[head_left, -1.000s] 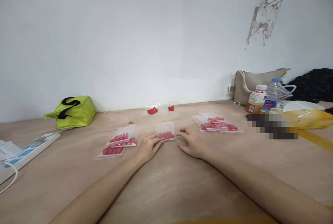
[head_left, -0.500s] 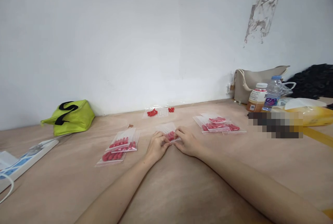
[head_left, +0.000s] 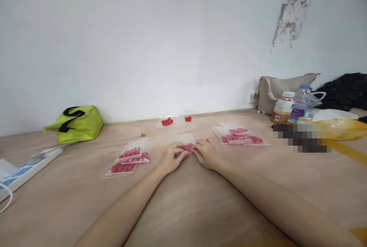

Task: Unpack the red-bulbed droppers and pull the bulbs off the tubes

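Left hand and right hand together pinch a plastic bag by its near edge, more bags lying at nine o'clock

The pieces are red, the bag clear, the pouch lime with black straps, the counter tan, the wall white.
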{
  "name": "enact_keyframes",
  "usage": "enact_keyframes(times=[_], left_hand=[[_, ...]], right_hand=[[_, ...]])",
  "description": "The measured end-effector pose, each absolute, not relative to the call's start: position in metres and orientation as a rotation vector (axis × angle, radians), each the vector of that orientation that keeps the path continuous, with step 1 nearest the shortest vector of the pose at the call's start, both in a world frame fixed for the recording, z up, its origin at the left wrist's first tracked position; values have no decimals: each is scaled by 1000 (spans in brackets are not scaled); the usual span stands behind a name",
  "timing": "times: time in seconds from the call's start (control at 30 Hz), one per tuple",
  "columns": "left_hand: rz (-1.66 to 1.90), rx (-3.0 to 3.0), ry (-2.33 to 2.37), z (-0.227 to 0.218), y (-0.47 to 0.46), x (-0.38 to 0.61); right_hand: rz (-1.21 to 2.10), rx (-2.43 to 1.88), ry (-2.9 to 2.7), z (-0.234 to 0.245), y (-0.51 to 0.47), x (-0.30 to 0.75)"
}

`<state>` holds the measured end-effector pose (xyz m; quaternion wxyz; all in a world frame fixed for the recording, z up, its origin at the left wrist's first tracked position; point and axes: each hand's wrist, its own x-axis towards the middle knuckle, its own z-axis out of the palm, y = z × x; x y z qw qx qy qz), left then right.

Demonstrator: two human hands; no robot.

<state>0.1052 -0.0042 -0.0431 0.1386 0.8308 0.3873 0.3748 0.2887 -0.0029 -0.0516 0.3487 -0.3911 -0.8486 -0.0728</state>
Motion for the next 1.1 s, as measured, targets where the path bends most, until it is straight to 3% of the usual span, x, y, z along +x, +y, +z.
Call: enact_keyframes(times=[0.3, 0.83, 1.1], left_hand=[[1146, 2304, 1165, -46, 2, 104], [1203, 2198, 1198, -44, -2, 105], [1056, 2274, 1125, -42, -1, 113]], right_hand=[[-119, -759, -2194, -49, -4, 296], [-305, -855, -2176, -50, 5, 294], [-274, -731, -2216, -55, 7, 289]])
